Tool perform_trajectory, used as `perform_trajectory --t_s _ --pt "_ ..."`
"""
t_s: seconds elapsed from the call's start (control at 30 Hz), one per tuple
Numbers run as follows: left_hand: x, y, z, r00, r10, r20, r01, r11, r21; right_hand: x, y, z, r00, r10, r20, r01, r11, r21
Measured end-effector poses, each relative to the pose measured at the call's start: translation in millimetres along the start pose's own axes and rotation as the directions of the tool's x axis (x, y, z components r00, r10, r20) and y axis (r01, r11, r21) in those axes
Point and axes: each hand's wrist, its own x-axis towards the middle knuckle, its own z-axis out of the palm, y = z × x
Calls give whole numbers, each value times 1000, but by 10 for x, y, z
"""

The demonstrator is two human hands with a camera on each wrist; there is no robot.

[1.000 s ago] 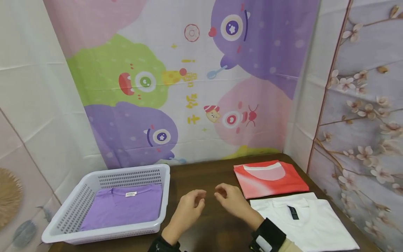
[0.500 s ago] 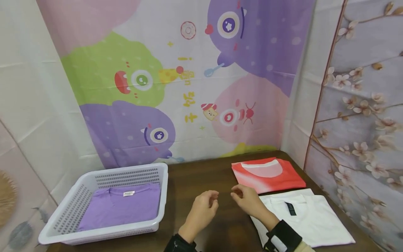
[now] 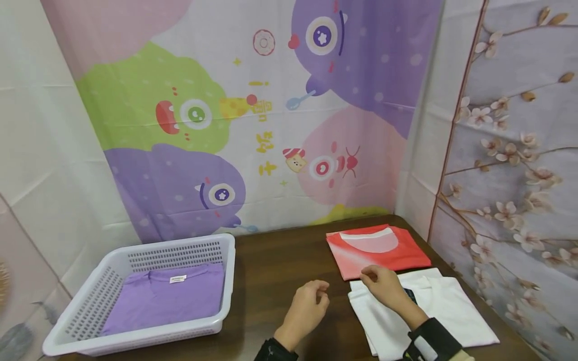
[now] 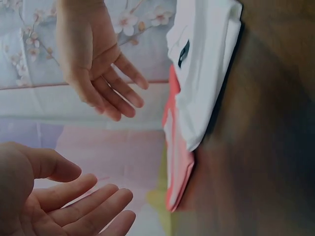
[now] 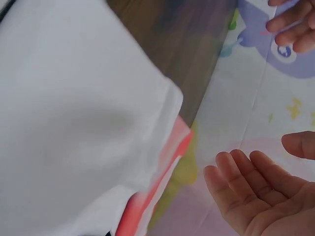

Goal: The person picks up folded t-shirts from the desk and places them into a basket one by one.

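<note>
Above the folded white T-shirt (image 3: pixel 456 311) at the front right hovers my right hand (image 3: pixel 387 290), its fingers relaxed and holding nothing. My left hand (image 3: pixel 306 308) is over the bare brown table to the left of that shirt, also with loose, empty fingers. In the left wrist view the left fingers (image 4: pixel 91 209) are gently bent and apart from the cloth. A folded red and pink T-shirt (image 3: pixel 370 250) lies just behind the white one. The right hand covers part of the white shirt's dark neck label (image 3: pixel 410 296).
A pale plastic basket (image 3: pixel 228 286) with a folded purple T-shirt (image 3: pixel 167 301) inside stands at the left of the table (image 3: pixel 266 265). Behind the table hangs a cartoon-print curtain (image 3: pixel 271 200); a flower-print curtain (image 3: pixel 506 200) is on the right.
Both hands have moved to the right, the right hand coming over the white T-shirt. The head view has turned slightly right. The shirts and basket stay put.
</note>
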Motion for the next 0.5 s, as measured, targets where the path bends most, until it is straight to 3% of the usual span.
perform_trajectory --t_s 0.23,0.5 --pt "15 9 252 999 -12 38 15 996 -93 -12 166 -115 1000 26 -12 -26 1000 -10" --pt "76 54 527 999 -26 33 31 985 -170 -45 421 -270 997 62 -41 -65 996 -65"
